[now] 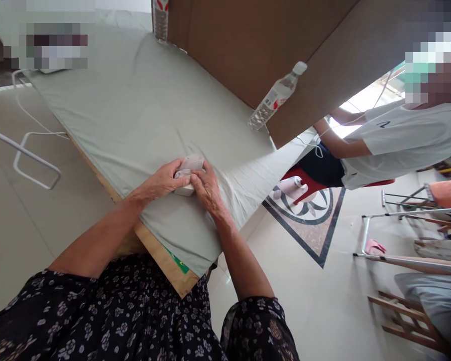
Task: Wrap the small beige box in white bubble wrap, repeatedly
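A small white box (184,191) rests on the cloth-covered table (135,115), close to its near corner. Its lid flap (193,162) stands raised at the far side, and something pale and crinkled, perhaps clear plastic, shows in the opening. My left hand (162,179) grips the box from the left, its fingertips at the opening. From the right, my right hand (207,189) closes round the box, with the thumb laid over the front edge. The fingers partly hide the box and its contents.
A cardboard partition (240,45) stands across the table. A water bottle (274,98) leans by its near end, and another bottle (160,22) is at its far end. Beyond sits a person in a white shirt (409,130). A white metal frame (37,160) is at the left.
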Tool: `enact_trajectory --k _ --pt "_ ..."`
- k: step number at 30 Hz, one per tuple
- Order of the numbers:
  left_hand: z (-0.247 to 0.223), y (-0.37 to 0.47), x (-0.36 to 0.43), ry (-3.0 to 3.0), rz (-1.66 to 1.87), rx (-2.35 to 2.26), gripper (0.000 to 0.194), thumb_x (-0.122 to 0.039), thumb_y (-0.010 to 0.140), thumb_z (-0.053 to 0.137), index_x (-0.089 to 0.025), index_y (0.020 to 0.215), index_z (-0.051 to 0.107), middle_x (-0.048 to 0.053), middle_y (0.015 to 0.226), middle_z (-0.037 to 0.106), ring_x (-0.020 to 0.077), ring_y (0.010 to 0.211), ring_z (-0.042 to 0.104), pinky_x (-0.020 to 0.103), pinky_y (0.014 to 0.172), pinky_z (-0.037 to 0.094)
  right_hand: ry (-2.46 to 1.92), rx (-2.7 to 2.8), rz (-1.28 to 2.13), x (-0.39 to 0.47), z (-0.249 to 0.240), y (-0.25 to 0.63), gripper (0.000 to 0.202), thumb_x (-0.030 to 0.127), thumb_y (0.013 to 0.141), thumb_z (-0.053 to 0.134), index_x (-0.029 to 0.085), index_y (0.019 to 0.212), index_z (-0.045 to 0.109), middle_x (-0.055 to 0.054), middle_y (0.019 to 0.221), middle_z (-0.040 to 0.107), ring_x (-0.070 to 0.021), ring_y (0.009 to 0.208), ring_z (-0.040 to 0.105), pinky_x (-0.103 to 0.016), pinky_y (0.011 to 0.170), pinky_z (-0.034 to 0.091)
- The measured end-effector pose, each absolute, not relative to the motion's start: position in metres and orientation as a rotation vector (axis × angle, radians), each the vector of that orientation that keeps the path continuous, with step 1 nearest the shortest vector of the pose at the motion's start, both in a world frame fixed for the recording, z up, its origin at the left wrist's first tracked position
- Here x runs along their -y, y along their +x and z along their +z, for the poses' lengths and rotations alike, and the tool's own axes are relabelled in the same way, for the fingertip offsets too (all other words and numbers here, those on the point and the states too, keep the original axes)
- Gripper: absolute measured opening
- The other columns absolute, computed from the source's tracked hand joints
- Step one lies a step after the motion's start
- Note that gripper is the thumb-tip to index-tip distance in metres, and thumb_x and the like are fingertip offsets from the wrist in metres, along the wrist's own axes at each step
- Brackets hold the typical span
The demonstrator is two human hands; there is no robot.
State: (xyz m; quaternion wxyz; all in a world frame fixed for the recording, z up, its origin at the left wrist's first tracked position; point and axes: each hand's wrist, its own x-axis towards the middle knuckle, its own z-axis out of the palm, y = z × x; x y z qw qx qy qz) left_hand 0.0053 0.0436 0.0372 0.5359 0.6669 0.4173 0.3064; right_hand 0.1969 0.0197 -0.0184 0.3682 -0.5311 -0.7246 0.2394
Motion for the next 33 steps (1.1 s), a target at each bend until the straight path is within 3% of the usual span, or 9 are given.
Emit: enact_trajectory --k 7,14,22,28,31,33 --pt "0.039 0.003 -0.043 1.567 0.680 -1.016 0.047 -0.044 0.079 0.067 -0.016 0.117 0.065 0.001 0.096 0.066 0.0173 0.083 0.056 0.028 0.072 0.045 -1.289 1.822 0.485 -0.012 -0.009 0.191 0.032 0.051 0.103 0.052 0.030 0.123 0.068 -0.006 0.160 0.050 -0.0255 0.149 0.047 -0.050 0.125 0.037" --pt "0.032 0.001 -0.046 1.549 0.698 -0.953 0.048 -0.042 0.077 0.068 -0.017 0.118 0.064 0.002 0.100 0.067 0.0190 0.088 0.059 0.030 0.076 0.048 -1.259 1.718 0.531 -0.004 -0.001 0.194 0.037 0.054 0.105 0.047 0.031 0.125 0.068 -0.005 0.164 0.045 -0.0261 0.149 0.048 -0.051 0.125 0.039" --pt "0.036 0.003 -0.044 1.539 0.691 -0.946 0.055 -0.040 0.073 0.066 -0.016 0.122 0.064 0.003 0.100 0.067 0.0195 0.086 0.059 0.031 0.077 0.048 -1.312 1.799 0.612 -0.013 -0.012 0.198 0.043 0.058 0.105 0.046 0.030 0.112 0.077 -0.004 0.161 0.050 -0.0259 0.148 0.048 -0.048 0.126 0.037" --pt "0.040 0.005 -0.045 1.558 0.658 -0.965 0.058 -0.039 0.070 0.064 -0.014 0.123 0.063 0.002 0.094 0.063 0.0176 0.080 0.054 0.029 0.071 0.042 -1.228 1.708 0.610 -0.019 -0.016 0.189 0.022 0.038 0.102 0.052 0.027 0.111 0.069 -0.009 0.148 0.060 -0.0255 0.143 0.052 -0.048 0.119 0.044" --pt "0.040 0.004 -0.046 1.552 0.652 -0.957 0.055 -0.038 0.070 0.064 -0.015 0.120 0.063 0.000 0.091 0.061 0.0160 0.078 0.052 0.028 0.069 0.040 -1.199 1.723 0.601 -0.018 -0.013 0.189 0.020 0.038 0.102 0.052 0.027 0.102 0.069 -0.008 0.138 0.065 -0.0245 0.144 0.052 -0.046 0.118 0.045" --pt "0.039 0.004 -0.046 1.544 0.651 -0.944 0.052 -0.037 0.071 0.065 -0.015 0.118 0.063 0.000 0.091 0.061 0.0153 0.078 0.051 0.027 0.069 0.040 -1.205 1.728 0.587 -0.018 -0.011 0.190 0.020 0.041 0.101 0.054 0.028 0.104 0.069 -0.007 0.143 0.063 -0.0247 0.144 0.052 -0.048 0.120 0.044"
